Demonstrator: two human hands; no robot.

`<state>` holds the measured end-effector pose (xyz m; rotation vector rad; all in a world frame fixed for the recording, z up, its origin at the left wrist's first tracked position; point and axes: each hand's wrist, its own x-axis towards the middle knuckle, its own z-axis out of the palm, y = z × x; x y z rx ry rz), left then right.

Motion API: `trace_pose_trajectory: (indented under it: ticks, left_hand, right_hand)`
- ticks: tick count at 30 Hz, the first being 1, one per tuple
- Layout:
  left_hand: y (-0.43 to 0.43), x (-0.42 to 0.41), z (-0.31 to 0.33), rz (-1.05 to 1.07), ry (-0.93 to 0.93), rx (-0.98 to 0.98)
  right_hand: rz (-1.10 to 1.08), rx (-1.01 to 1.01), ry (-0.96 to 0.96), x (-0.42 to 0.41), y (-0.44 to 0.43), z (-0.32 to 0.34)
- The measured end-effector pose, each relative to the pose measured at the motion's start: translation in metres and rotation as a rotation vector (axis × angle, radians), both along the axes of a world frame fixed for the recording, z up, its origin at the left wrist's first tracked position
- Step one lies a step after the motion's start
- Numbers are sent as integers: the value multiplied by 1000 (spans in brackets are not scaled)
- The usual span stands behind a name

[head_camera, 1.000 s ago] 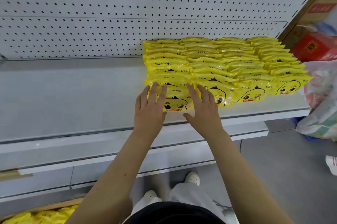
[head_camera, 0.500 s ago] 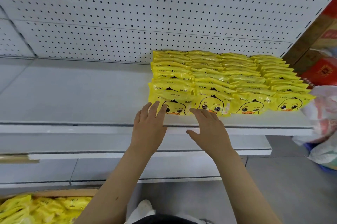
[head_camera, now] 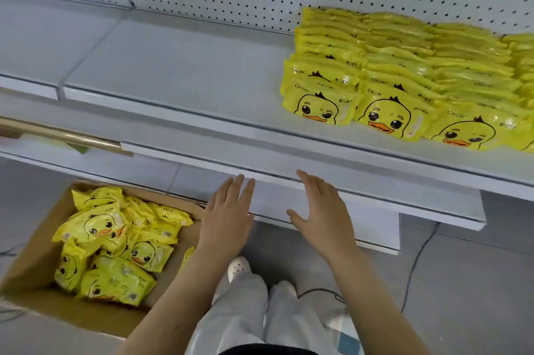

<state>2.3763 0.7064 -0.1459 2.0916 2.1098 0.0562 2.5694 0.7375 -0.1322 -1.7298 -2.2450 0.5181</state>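
Stocking yellow duck-print packets (head_camera: 404, 77) on a store shelf (head_camera: 179, 74): the interval between two loads. Half a second earlier both hands lay at the front packets of the left rows. Now the left hand (head_camera: 228, 218) and right hand (head_camera: 323, 218) have drawn back below the shelf edge, fingers straight and spread, holding nothing. The shelved rows lie up and to the right of the right hand, well apart from it. The view has swung leftward, showing a cardboard box (head_camera: 31, 262) on the floor just left of the left hand, with loose packets (head_camera: 115, 244) inside. By this evidence the last placement is finished, and a fresh pick from the box likely follows.
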Motion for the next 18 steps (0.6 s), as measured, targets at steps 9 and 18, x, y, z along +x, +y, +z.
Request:
trace_pose_trajectory:
  ticks: [9,18]
  left_hand:
    - [-64,-77,-5,311,-90,-95]
    - [-152,-192,-15,582,-365,-90]
  right_hand:
    - [259,-134,87,-79,-18,-22]
    - [471,-245,179,-217,-58,-46]
